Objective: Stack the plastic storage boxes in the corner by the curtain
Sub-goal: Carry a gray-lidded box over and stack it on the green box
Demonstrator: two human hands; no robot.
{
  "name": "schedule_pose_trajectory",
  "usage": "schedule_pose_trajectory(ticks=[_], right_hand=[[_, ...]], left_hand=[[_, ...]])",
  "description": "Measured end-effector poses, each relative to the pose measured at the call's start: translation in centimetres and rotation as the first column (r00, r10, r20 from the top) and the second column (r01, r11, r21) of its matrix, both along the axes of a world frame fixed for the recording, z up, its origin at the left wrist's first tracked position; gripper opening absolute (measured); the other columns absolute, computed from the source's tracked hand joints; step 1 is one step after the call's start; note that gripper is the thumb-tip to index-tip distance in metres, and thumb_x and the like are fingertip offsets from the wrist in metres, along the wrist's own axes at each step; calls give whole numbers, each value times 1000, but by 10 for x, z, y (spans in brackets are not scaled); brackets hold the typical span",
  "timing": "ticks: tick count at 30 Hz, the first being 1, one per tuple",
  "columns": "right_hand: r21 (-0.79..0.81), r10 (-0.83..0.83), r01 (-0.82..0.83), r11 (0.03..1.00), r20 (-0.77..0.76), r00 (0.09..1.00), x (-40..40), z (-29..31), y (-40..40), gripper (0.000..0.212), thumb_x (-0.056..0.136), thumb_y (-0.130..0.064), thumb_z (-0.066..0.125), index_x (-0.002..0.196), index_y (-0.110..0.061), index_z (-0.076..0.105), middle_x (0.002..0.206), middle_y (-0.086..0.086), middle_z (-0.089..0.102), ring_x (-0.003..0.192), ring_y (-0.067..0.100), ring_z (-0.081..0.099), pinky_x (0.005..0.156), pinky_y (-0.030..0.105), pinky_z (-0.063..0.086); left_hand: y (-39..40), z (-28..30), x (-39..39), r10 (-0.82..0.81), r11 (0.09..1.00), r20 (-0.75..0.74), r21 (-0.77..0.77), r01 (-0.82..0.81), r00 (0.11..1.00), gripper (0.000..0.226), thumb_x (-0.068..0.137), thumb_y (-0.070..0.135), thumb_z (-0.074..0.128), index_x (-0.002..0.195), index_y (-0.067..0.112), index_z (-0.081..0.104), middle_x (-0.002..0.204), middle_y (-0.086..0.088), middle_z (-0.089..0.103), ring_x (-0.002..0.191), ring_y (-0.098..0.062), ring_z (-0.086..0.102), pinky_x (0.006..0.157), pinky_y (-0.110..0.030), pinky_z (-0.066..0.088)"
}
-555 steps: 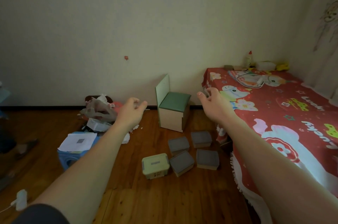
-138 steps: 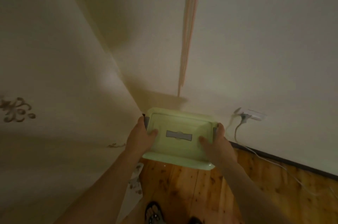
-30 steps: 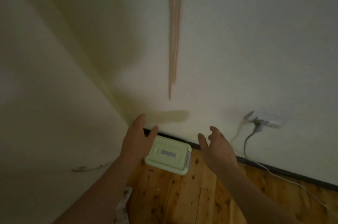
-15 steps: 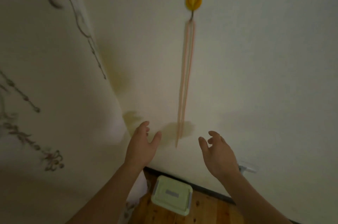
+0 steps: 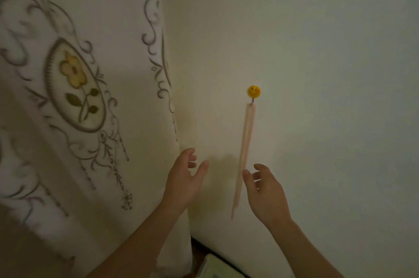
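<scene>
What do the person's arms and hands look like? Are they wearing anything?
Both arms are bare, with no sleeves showing in this view. The left hand and the right hand wear no gloves. I see no rings, watch or bracelet on either one, though the picture is dim and a little blurry. Nothing is marked on them.

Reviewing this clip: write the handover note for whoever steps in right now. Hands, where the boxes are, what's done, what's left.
Left hand: open, holding nothing, raised in front of the curtain.
Right hand: open, holding nothing, raised before the wall, beside the pink strips hanging from the smiley hook.
Boxes: only a corner of the pale green box shows, at the bottom edge, low in the corner by the curtain. No other box is in view.
Done: that green box sits in the corner.
Left: bring any remaining boxes and stack them on it.
</scene>
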State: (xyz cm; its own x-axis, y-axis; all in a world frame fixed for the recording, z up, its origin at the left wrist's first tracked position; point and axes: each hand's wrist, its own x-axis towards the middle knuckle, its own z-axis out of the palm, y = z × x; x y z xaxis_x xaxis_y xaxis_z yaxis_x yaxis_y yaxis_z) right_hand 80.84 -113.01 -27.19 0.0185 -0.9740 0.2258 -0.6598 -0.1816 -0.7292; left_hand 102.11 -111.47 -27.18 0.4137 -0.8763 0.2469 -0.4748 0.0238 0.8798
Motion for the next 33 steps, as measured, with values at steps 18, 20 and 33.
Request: schedule_pose_trajectory(ticks=[18,20,33], right_hand=[[-199,558,-528,826,146,817,94,81,109,58,91,-66,42,134,-27,50,107,-18,59,84,-6,58,73,18,48],[-211,602,-567,796,181,777,110,86,126,58,90,-67,43,133,-28,52,105,-19,59,84,-8,58,70,16,46],[-245,884,-855,457,229,406,185,112,312,63,84,-75,40,132,-34,49,107,-28,58,95,-17,54,66,6,42]], left_hand=[[208,93,20,402,891,-64,-201,-407,913,38,90,47,62,124,35,50,108,17,63,97,5,59,75,-9,46],[234,99,26,434,876,-42,-212,-433,900,42,88,52,61,125,35,51,109,17,62,97,4,60,76,-13,49],[446,115,29,717,633,-108,-312,-708,689,48,83,52,62,125,29,55,106,15,64,97,-5,63,80,-22,52]])
